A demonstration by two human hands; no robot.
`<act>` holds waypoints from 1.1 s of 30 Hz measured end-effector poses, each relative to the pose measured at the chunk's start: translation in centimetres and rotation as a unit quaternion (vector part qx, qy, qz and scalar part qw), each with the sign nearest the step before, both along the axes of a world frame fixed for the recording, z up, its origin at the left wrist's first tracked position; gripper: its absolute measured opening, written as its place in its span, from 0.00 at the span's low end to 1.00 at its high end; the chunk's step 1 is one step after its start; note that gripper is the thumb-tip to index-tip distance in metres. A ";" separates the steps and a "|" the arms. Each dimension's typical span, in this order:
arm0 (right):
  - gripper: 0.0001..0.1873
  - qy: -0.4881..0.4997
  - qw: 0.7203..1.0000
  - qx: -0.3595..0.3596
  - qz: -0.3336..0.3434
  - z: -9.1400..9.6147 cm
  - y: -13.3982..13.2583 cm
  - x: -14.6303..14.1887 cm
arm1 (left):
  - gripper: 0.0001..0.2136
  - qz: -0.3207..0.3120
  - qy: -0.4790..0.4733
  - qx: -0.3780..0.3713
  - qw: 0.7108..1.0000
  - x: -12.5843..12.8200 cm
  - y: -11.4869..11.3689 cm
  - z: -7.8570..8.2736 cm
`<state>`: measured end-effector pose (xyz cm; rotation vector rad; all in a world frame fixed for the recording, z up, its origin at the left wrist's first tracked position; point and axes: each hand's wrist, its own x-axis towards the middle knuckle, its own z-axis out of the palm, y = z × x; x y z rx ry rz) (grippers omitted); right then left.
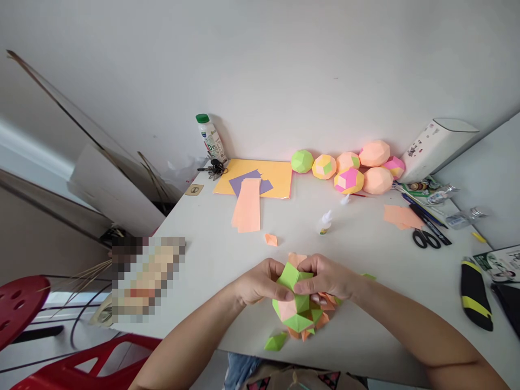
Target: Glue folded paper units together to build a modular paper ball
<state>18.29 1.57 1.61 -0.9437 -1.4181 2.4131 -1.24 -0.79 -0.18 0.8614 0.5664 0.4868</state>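
Observation:
Between my two hands is a partly built paper ball [287, 307] of green and peach folded pieces, held just over the table's near side. My left hand [262, 281] grips its left side, thumb pressed on a green face. From the right, my right hand [327, 276] pinches the ball, its thumb on the green paper near the top. Peach and green folded pieces lie below and to the right of the ball, partly hidden by it. A loose green folded piece [275, 342] rests near the front edge, and a small peach piece [271, 239] lies farther back.
Several finished paper balls [348, 180] sit along the wall. Peach paper strips [248, 206] overlap purple paper and a yellow sheet [280, 179]. A small glue bottle [325, 223] stands mid-table. Scissors [426, 238], pens and a black-yellow cutter [476, 295] are at right; a bottle [211, 138] stands back left.

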 end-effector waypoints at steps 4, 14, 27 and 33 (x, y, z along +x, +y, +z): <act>0.14 -0.009 0.999 0.028 0.028 0.2 0.0 0.1 | 0.14 -0.024 0.006 0.012 1.000 -0.1 -0.2 0.0; 0.17 0.004 0.999 0.032 0.012 -0.2 0.2 0.4 | 0.17 -0.008 -0.008 0.004 1.000 0.0 0.0 -0.6; 0.15 0.028 0.999 -0.010 -0.035 0.9 0.8 0.8 | 0.19 0.119 0.020 0.022 0.992 0.6 -0.2 -0.2; 0.15 -0.008 0.999 0.025 -0.031 1.2 0.5 0.6 | 0.21 0.163 0.078 0.033 0.983 1.0 -0.4 -0.3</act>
